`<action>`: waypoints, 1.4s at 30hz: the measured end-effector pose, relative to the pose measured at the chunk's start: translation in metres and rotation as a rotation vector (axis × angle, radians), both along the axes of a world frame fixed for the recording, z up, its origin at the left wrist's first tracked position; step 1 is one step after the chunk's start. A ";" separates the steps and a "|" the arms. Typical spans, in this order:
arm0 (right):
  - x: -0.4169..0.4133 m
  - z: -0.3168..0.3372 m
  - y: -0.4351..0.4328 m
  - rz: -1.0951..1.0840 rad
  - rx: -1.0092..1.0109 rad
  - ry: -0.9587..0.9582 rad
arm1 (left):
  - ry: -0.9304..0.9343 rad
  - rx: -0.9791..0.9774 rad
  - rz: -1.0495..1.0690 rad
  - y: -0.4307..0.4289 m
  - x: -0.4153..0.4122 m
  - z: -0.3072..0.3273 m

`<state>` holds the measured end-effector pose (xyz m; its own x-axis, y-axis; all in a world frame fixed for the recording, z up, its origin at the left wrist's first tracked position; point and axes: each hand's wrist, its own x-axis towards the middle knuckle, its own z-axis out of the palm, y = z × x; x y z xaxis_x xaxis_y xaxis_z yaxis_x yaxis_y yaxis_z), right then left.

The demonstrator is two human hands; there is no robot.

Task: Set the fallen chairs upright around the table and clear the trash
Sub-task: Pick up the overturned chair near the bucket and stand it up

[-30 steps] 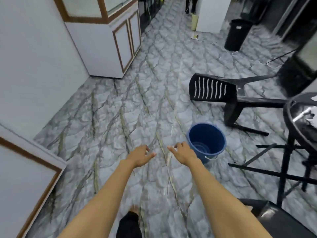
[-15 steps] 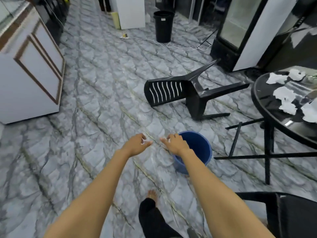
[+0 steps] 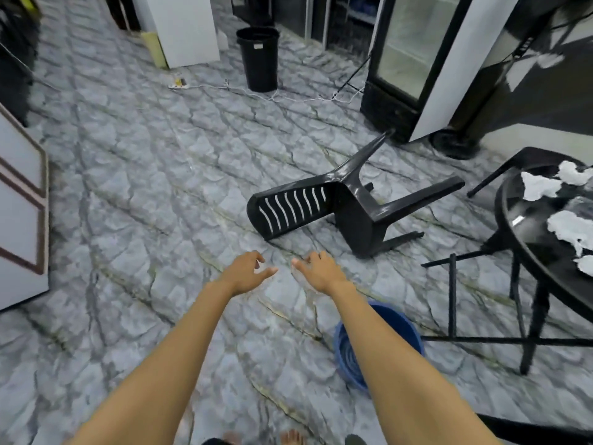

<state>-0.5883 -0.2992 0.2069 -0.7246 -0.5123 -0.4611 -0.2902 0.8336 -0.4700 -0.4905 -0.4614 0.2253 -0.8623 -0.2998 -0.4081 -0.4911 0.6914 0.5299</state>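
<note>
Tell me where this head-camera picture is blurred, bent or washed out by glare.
Head view: the fallen chair in the middle is fairly sharp; the cabinet at the left edge and the blue bucket low down are smeared by blur; the fridge leans from wide-angle bending; the table top carries a pale glare.

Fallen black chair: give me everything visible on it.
The chair is black and glossy, apparently moulded plastic, with wavy slots cut in its backrest. It lies tipped on its side on the floor, backrest toward the left of the view, legs sticking out sideways. Only the floor touches it.
</note>
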 end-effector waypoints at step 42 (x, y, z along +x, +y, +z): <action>-0.341 -0.060 -0.329 -1.316 -0.160 -0.044 | -0.125 -0.087 -1.382 -0.304 -0.583 -0.027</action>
<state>-0.9295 -0.6282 0.1465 -0.7051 0.5052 -0.4976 0.7040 0.4142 -0.5769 -1.0735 -0.7651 0.1981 -0.4369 0.7284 -0.5278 0.5695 0.6781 0.4645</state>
